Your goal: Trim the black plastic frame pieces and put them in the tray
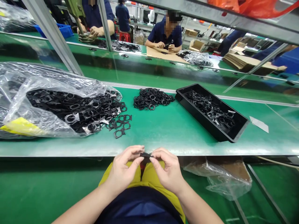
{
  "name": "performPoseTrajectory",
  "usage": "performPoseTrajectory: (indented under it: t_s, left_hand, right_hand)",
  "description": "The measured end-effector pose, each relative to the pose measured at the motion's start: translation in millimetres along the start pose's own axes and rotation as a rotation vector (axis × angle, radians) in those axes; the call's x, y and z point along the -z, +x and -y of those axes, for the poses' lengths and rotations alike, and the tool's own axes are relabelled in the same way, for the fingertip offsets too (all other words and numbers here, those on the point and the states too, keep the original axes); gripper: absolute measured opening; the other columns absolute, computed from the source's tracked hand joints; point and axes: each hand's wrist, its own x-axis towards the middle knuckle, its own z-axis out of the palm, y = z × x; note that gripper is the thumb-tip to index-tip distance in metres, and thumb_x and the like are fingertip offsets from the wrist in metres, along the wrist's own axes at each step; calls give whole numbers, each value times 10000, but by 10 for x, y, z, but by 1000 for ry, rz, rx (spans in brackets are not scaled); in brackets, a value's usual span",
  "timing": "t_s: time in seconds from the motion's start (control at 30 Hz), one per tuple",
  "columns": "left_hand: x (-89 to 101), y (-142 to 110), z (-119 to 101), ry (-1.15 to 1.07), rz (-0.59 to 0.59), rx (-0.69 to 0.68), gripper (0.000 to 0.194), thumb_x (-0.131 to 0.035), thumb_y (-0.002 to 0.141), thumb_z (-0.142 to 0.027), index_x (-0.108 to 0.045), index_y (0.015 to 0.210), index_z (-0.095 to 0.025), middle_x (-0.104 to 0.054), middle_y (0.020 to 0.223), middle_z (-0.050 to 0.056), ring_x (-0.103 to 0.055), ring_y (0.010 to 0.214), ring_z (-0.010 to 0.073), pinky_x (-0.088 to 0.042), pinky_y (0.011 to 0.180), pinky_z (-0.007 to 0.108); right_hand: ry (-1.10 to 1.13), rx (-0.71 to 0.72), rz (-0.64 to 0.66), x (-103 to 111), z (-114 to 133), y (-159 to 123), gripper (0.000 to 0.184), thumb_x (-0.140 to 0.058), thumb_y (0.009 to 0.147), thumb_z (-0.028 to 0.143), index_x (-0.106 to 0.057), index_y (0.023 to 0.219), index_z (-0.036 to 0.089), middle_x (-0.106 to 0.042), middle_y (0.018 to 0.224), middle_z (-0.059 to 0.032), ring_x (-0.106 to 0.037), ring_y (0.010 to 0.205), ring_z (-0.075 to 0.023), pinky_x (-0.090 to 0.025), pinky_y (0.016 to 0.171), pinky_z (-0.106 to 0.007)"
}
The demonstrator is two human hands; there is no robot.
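A small black plastic part is pinched between my two hands at the near edge of the green table. My left hand grips its left end with thumb and fingers, and my right hand grips its right end. The part is seen nearly edge-on, so its shape is partly hidden. Beyond the hands lies a pile of black ring-shaped parts. To the left, similar flat parts with round holes spill from a clear plastic bag. A black tray at the right holds more black parts.
A flat whitish piece lies right of the tray. Behind the green work surface runs a green belt with scattered black parts. Metal posts stand at the left. Co-workers sit across the line. A carton with plastic is below the table.
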Motion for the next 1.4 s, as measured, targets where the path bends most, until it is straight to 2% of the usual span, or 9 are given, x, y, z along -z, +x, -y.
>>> performPoseTrajectory:
  t_s: [0.07, 0.17, 0.23, 0.4, 0.5, 0.8, 1.17, 1.27, 1.4]
  left_hand:
    - [75, 62, -6, 169, 69, -209, 369, -559, 827, -113, -575, 1188, -184, -653, 1154, 118, -635, 1025, 224, -547, 874, 362]
    - [140, 121, -37, 260, 149, -417, 372, -503, 838, -56, -599, 1165, -204, -698, 1015, 95, -652, 928, 193, -552, 808, 319]
    - [139, 127, -65, 214, 124, -362, 302, -487, 850, -62, -643, 1070, -198, -703, 917, 76, -665, 827, 169, -555, 732, 277]
    - [57, 65, -106, -181, -65, 133, 173, -531, 862, -168, -636, 997, -189, -698, 812, 28, -688, 727, 134, -561, 702, 225]
    - [11, 29, -111, -389, -101, 253, 118, -571, 840, -185, -625, 945, -188, -692, 751, -1, -685, 717, 123, -557, 697, 204]
    - [-54, -30, -148, -432, -132, 201, 110, -595, 824, -149, -643, 910, -199, -671, 809, -11, -665, 748, 111, -538, 719, 182]
    - [-89, -75, -141, -384, -120, 117, 161, -552, 854, -116, -636, 934, -227, -593, 878, -13, -637, 764, 98, -526, 720, 174]
    - [-89, -91, -145, -400, -98, 108, 169, -543, 860, -114, -628, 947, -231, -578, 879, -12, -630, 751, 96, -528, 709, 180]
    - [-96, -94, -163, -421, -95, 113, 154, -541, 860, -114, -624, 931, -223, -569, 866, -7, -629, 731, 100, -533, 680, 183]
  right_hand:
    - [-94, 115, 87, 35, 12, 57, 125, -481, 855, 99, -587, 837, 164, -603, 766, -68, -565, 714, -182, -482, 644, -316]
    - [-170, 216, 129, 44, 35, 121, 167, -451, 867, 89, -596, 895, 169, -624, 798, -80, -572, 749, -194, -494, 668, -335]
    - [-144, 189, 66, 26, 41, 130, 144, -482, 866, 101, -602, 899, 173, -626, 795, -73, -581, 745, -190, -501, 668, -328]
    - [-6, -1, -68, -53, 34, 43, 93, -565, 839, 127, -608, 914, 163, -610, 831, -63, -591, 723, -165, -512, 651, -293]
    - [41, -13, -99, -107, 44, -11, 105, -567, 833, 106, -613, 910, 160, -607, 826, -58, -592, 710, -155, -509, 629, -275]
    - [-16, 130, -220, -190, 81, -26, 184, -578, 797, 13, -632, 900, 155, -589, 823, -66, -583, 763, -170, -500, 669, -304]
    - [-44, 192, -279, -213, 73, -59, 282, -571, 778, -38, -632, 957, 172, -573, 846, -68, -572, 774, -172, -503, 658, -307]
    - [-6, 179, -278, -216, 48, -74, 278, -560, 791, -28, -627, 960, 181, -567, 871, -67, -576, 803, -173, -503, 684, -308]
    - [109, 44, -248, -198, 15, -79, 242, -557, 824, 30, -594, 1000, 192, -594, 906, -64, -595, 818, -172, -506, 694, -298]
